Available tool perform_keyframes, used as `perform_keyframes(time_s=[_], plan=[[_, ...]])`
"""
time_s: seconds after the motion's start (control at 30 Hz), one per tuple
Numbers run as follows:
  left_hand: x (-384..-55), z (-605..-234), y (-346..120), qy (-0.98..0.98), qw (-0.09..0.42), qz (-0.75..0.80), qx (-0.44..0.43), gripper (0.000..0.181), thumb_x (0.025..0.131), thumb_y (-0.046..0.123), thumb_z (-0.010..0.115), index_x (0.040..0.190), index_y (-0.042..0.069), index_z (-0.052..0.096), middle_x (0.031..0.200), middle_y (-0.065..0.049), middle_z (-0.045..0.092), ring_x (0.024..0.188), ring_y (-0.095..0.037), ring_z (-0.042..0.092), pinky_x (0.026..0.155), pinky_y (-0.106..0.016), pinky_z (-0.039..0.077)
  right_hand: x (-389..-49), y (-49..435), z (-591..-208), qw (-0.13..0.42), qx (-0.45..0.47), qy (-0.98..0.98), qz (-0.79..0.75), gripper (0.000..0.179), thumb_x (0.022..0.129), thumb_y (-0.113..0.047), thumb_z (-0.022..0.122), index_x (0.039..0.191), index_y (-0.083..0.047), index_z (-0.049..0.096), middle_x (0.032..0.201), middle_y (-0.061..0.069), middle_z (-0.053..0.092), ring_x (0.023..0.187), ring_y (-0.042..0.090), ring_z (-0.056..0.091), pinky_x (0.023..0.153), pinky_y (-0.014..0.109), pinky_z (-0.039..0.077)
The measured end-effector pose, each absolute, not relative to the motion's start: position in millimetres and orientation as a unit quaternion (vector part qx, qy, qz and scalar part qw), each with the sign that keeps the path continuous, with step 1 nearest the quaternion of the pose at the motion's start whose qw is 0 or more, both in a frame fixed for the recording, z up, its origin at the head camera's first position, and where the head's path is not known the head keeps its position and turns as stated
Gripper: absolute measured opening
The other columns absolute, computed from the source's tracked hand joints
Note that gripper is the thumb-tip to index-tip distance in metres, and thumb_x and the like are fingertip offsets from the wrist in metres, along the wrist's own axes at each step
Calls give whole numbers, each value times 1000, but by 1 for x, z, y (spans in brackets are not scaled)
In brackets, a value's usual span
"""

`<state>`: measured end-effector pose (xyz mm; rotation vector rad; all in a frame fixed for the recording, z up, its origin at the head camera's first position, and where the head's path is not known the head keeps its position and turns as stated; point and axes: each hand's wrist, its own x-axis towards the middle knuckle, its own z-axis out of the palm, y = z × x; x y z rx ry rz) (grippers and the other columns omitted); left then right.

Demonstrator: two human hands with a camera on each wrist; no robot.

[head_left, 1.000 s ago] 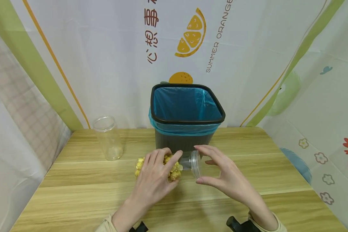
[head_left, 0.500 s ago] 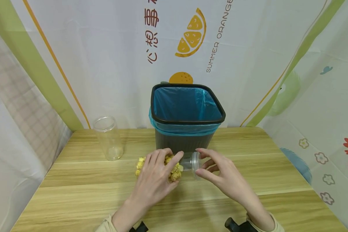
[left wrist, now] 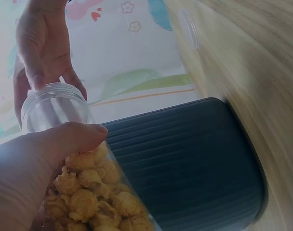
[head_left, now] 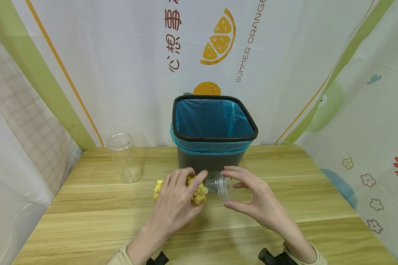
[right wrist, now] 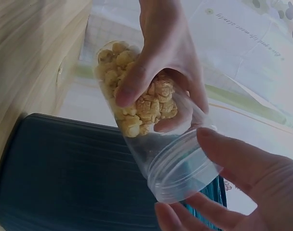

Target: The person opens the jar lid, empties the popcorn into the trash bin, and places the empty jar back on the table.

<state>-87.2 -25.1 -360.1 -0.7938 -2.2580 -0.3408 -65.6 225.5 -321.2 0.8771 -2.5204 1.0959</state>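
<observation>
A clear plastic jar [head_left: 213,183] of yellow popcorn [left wrist: 96,199] is held tilted, its lidded end toward the right, in front of the bin. My left hand [head_left: 174,204] grips the jar's body from above, thumb along the near side, and hides part of the popcorn. At the jar's other end is a clear ridged screw lid [right wrist: 187,168]. My right hand [head_left: 257,197] holds this lid by its edge, thumb on one side and fingers on the opposite side.
Behind the hands stands a dark bin [head_left: 207,160] with a blue liner [head_left: 215,149]. To its left is an uncovered clear jar [head_left: 125,162]. A faint clear disc [left wrist: 188,29] lies on the wooden table [head_left: 96,221]. Printed curtains [head_left: 129,73] hang behind.
My right thumb and fingers drew closer together at the lid half a second ago and are now spread wide around it again. The left hand keeps its grip, with the jar shifting only slightly.
</observation>
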Motion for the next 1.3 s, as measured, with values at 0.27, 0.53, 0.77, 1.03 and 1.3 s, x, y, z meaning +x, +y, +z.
perform_keyframes(time_s=[0.27,0.53,0.77,1.03,1.3], plan=[[-88,-359,-27,-872,355,-138,-307,91,60,40,96,140,25,54,121,-7,58,106,-26,56,92,-42,53,-66,224,-321,179,329,-855,359,83,71,1,91,144,-22,57,150,7,56,129,13,59,91,28,60],[-89,-358,-26,-870,356,-142,-308,92,60,39,96,140,25,54,120,-7,58,106,-26,55,91,-42,51,-66,225,-320,189,329,-855,354,81,74,-2,90,145,-21,56,150,8,57,128,13,60,91,25,59],[-89,-357,-26,-874,350,-145,-305,91,62,39,96,141,26,53,121,-7,58,106,-26,55,91,-42,51,-66,231,-321,190,318,-859,354,79,78,-6,88,148,-20,54,150,8,57,131,11,58,91,25,59],[-89,-357,-27,-875,347,-144,-306,90,63,38,95,141,26,53,121,-7,59,105,-25,55,90,-41,50,-63,242,-330,183,285,-874,347,78,81,-14,87,151,-20,52,149,-1,57,126,10,60,90,28,59],[-89,-358,-27,-873,350,-149,-307,91,62,37,96,140,25,53,120,-7,59,105,-26,55,89,-41,50,-60,257,-339,160,254,-897,324,79,85,-19,85,154,-29,47,150,-4,55,124,7,60,89,30,60]])
